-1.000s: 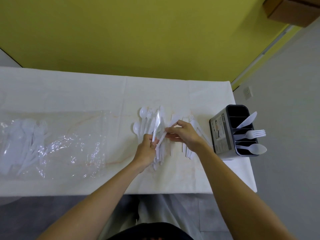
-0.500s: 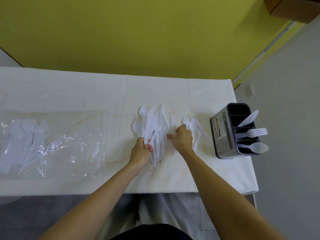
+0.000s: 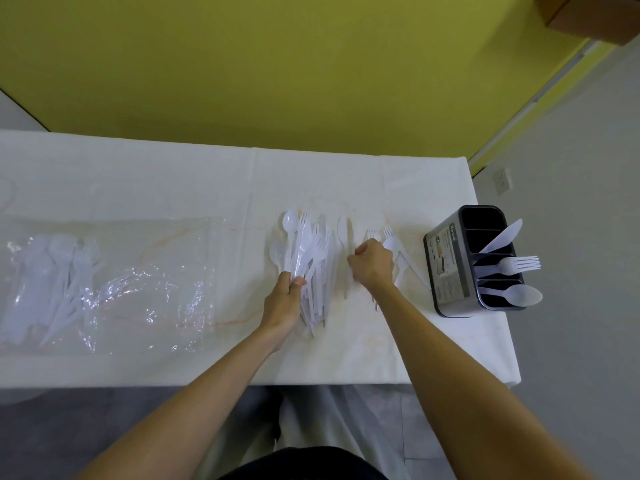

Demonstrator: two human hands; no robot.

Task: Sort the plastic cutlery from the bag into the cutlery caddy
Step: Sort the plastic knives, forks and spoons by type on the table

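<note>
A pile of white plastic cutlery (image 3: 311, 261) lies fanned out at the middle of the white table (image 3: 173, 181). My left hand (image 3: 285, 299) grips the handles of this bundle at its near end. My right hand (image 3: 374, 265) rests curled on the table just right of a lone knife (image 3: 343, 233), over a small group of forks and spoons (image 3: 394, 244); whether it pinches anything I cannot tell. The dark cutlery caddy (image 3: 450, 271) stands at the right table edge with a knife, a fork and a spoon sticking out. The clear bag (image 3: 104, 285) lies at left, more cutlery inside.
A yellow wall runs behind the table. The table's right edge is just past the caddy, with grey floor beyond. A brown box corner (image 3: 588, 19) shows at the upper right.
My right hand set a piece down and shifted right toward the small group of forks. My left hand lowered the bundle onto the table and keeps hold of it.
</note>
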